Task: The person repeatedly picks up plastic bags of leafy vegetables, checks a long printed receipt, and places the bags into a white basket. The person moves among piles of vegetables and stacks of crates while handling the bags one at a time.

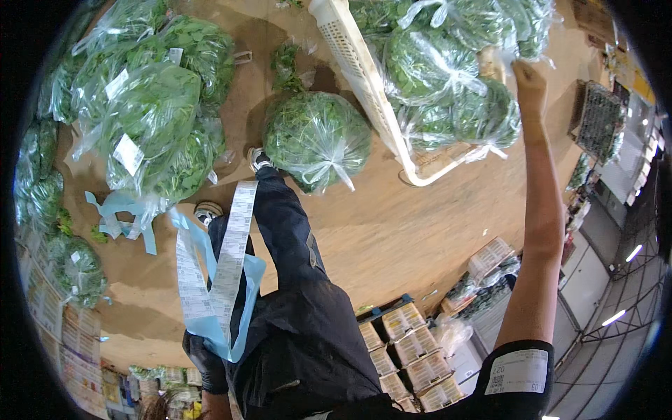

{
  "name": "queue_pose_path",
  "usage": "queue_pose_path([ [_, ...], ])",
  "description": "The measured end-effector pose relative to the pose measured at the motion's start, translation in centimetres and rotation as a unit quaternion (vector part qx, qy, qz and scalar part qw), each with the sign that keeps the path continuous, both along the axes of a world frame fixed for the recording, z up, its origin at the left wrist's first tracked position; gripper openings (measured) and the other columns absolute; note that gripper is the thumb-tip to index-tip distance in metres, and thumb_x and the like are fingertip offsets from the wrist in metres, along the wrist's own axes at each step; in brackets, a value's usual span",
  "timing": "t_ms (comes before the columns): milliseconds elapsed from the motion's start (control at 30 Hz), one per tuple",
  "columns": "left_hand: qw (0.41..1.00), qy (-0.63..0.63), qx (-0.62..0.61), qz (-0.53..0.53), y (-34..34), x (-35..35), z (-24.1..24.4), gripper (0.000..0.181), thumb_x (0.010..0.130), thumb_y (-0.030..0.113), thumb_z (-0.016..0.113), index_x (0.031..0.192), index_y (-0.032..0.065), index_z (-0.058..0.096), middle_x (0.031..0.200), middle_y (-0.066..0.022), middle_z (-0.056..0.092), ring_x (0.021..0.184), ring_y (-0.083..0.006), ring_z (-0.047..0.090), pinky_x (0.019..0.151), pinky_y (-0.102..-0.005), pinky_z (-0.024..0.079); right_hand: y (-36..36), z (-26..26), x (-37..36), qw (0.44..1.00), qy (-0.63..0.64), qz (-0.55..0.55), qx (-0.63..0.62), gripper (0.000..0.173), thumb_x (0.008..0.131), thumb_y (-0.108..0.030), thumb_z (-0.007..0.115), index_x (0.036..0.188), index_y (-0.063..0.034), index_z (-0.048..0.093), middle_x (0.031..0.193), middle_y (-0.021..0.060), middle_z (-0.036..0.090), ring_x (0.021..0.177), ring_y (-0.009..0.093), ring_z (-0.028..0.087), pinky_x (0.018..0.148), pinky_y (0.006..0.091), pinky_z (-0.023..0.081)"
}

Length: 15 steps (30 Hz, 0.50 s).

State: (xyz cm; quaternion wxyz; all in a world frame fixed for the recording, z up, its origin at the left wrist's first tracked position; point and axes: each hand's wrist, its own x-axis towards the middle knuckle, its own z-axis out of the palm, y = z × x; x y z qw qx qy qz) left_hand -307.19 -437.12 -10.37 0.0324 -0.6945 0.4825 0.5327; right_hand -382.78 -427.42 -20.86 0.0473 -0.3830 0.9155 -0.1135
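My left hand (202,362), in a black glove, is low in the picture and closed around a long looped strip of printed labels (239,226) with pale blue backing. The strip hangs in front of my legs. My bare right hand (529,84) reaches far out to the upper right, its fingers closed on the thin clear plastic of a bag of leafy greens (488,105). Several such knotted bags fill a white plastic crate (362,73) with perforated walls. Between the crate and my foot, a single knotted bag of greens (317,139) sits on the floor.
Left of my feet lies a pile of bagged greens (152,105), some with white labels. Scraps of blue backing strip (126,215) lie beside it. Loose leaves (286,65) are on the brown floor (420,226). Stacked crates (417,352) stand behind at lower right.
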Motion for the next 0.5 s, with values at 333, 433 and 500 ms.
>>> queue_pose_path([
  [333, 0.978, -0.155, 0.124, 0.066, -1.3, -8.5, 0.2, 0.018, 0.081, 0.016, 0.05, 0.088, -0.0004, 0.053, 0.072, -0.0027, 0.051, 0.066, -0.0123, 0.046, 0.06, -0.0241, 0.038, 5.3, -21.9, 15.5, 0.98, 0.033, 0.142, 0.138, 0.036, 0.077, -0.011, 0.047, 0.113, -0.0089, 0.046, 0.114, 0.0123, 0.048, 0.104, 0.029, 0.045, 0.089, 0.0344, 0.036],
  [433, 0.974, -0.121, 0.132, 0.137, -0.9, -9.9, 0.0, 0.015, 0.079, 0.012, 0.052, 0.085, -0.0016, 0.053, 0.07, -0.0029, 0.054, 0.064, -0.0104, 0.048, 0.06, -0.0237, 0.039, 4.3, -17.7, 13.3, 0.965, -0.165, 0.149, 0.136, 0.039, 0.074, -0.007, 0.052, 0.112, -0.0037, 0.045, 0.117, 0.0149, 0.044, 0.108, 0.03, 0.041, 0.091, 0.0368, 0.033],
  [500, 0.981, -0.089, 0.132, 0.114, -0.7, -10.6, -0.4, 0.013, 0.079, 0.01, 0.052, 0.084, -0.0024, 0.054, 0.072, -0.0036, 0.056, 0.065, -0.01, 0.048, 0.06, -0.0239, 0.04, 3.0, -17.0, 9.9, 0.99, -0.099, 0.077, 0.057, 0.04, 0.073, -0.013, 0.054, 0.111, -0.0041, 0.045, 0.113, 0.0168, 0.046, 0.103, 0.03, 0.044, 0.086, 0.038, 0.036],
])
